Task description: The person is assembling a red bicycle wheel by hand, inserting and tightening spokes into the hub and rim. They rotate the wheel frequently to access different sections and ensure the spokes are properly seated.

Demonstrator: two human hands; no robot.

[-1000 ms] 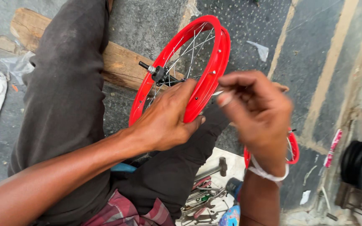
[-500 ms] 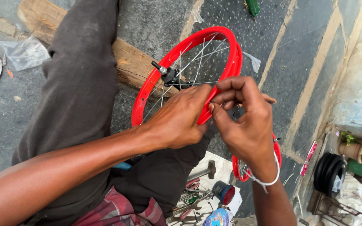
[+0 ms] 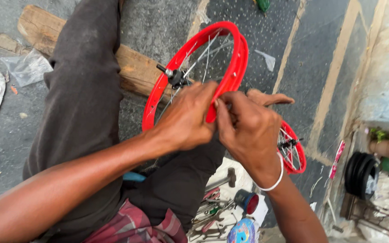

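1. Left hand [image 3: 186, 120] clamps the near edge of the red bicycle wheel rim [image 3: 235, 67], thumb and fingers closed on it.
2. Right hand [image 3: 248, 130] pinches at the same rim spot, fingertips meeting the left's; what it pinches is hidden.
3. Rim rises from the grip toward 12 o'clock, hub axle [image 3: 173, 75] at 11, thin spokes across.
4. Wooden plank [image 3: 133, 72] at 10 behind the rim.
5. Second red wheel [image 3: 293, 150] at 4 beside the right wrist.
6. Hammer [image 3: 223, 180] and loose tools at 6.
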